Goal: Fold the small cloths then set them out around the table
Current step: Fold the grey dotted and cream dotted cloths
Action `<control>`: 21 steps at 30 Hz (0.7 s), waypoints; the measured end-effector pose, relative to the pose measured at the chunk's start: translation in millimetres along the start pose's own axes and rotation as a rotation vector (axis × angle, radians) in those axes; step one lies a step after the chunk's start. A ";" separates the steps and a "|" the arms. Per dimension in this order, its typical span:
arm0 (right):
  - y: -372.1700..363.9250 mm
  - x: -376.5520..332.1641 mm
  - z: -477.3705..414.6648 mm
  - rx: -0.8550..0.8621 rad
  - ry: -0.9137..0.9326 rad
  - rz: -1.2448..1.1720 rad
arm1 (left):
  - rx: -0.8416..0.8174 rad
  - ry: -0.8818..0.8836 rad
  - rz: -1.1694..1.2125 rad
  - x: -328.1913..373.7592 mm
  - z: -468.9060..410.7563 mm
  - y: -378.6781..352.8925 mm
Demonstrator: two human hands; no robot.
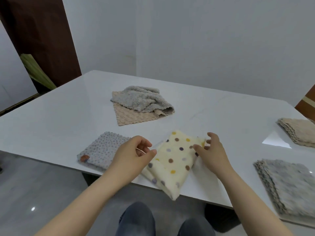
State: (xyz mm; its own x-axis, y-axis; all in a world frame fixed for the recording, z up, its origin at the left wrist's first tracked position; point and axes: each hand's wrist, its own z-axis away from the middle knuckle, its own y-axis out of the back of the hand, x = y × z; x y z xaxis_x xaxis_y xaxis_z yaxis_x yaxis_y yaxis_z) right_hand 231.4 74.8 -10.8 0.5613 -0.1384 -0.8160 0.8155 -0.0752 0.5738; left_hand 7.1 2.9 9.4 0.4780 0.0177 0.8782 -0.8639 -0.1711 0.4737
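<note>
A folded cream cloth with coloured dots (172,160) lies at the front of the white table (51,126), its near corner hanging over the table edge. My left hand (134,150) hovers at the cloth's left edge with fingers loosely curled, holding nothing. At the cloth's far right corner is my right hand (211,150), fingers spread and relaxed, fingertips just touching the fabric. A folded grey dotted cloth (100,150) lies to the left, partly hidden by my left wrist. Further back, a rumpled grey cloth (143,101) lies on a flat beige cloth (131,116).
A folded beige cloth (298,132) sits at the right edge of the table, and a folded grey cloth (289,184) at the right front corner. A grey wall stands behind the table. My knees (136,220) show below the front edge.
</note>
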 end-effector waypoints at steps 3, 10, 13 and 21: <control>0.8 -4.3 21.7 0.013 0.188 0.144 | 0.003 0.029 0.042 -6.2 22.3 -7.5; -2.6 -9.7 85.4 -0.229 0.229 0.065 | -0.002 0.190 0.295 -29.1 63.1 -22.9; -13.2 -8.1 101.2 -0.265 0.242 0.138 | 0.035 0.287 0.389 -39.6 71.6 -28.3; -21.1 -1.4 96.1 -0.248 0.129 -0.160 | -0.074 0.588 0.858 -38.1 84.4 -54.3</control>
State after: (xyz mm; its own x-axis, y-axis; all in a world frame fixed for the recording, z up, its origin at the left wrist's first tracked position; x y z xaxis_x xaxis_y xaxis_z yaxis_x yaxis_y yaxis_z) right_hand 199.9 -18.4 -15.1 0.4238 -0.0162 -0.9056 0.8953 0.1588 0.4161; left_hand 49.2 -71.6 -55.3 -0.4364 0.3988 0.8065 -0.8941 -0.2927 -0.3391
